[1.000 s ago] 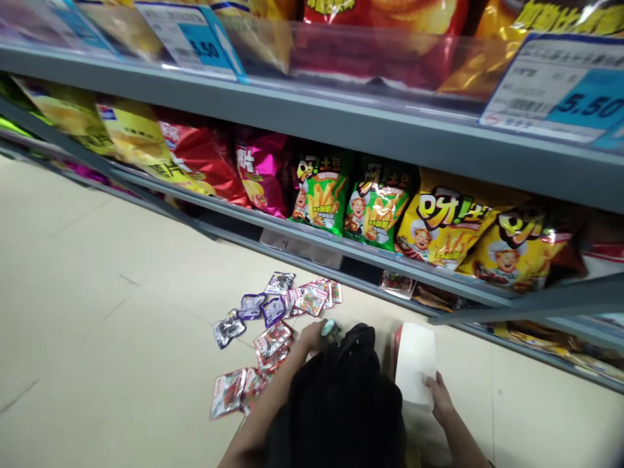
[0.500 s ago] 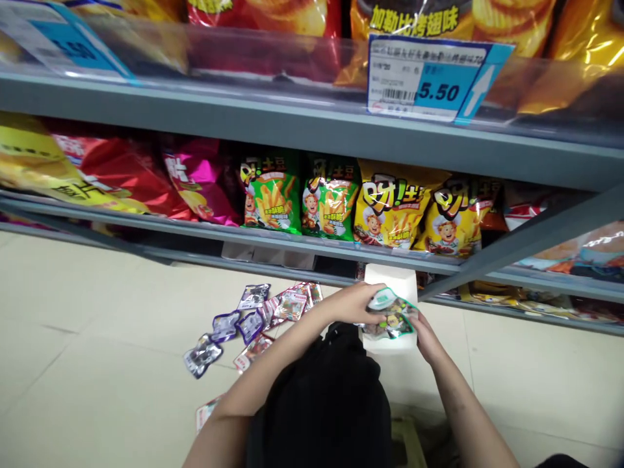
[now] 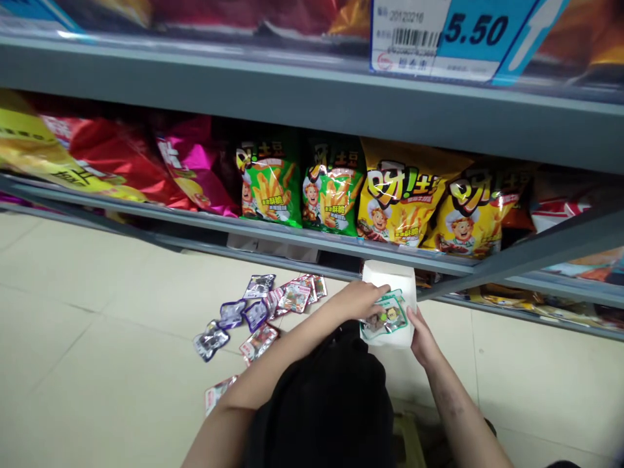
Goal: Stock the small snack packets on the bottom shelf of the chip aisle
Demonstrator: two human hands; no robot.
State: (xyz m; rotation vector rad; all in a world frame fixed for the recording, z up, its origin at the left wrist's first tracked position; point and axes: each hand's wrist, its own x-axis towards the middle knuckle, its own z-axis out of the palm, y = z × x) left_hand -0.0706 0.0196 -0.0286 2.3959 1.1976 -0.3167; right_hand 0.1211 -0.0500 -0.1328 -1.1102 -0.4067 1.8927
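Note:
My left hand (image 3: 361, 301) has its fingers closed on a small snack packet (image 3: 392, 317) with a green border and a clear, dark-filled part. The packet lies over the open white box (image 3: 389, 272) on the floor, against the lowest shelf. My right hand (image 3: 423, 337) grips the box's right edge, thumb toward the inside and the other fingers mostly hidden. To the left of my left forearm, several small foil packets lie scattered, among them a purple-edged packet (image 3: 232, 314) and a red-and-white packet (image 3: 294, 297).
A grey shelf edge (image 3: 292, 242) runs just beyond the box, holding green chip bags (image 3: 271, 185) and yellow chip bags (image 3: 397, 201). A slanted grey brace (image 3: 536, 250) stands at the right. Pale floor tiles (image 3: 97, 338) spread out at the left. Dark cloth covers my knee between my arms.
My right hand has shifted from the packet's edge onto the box's side. The packet now lies flatter over the box, still in my left hand. The view has moved closer to the shelf.

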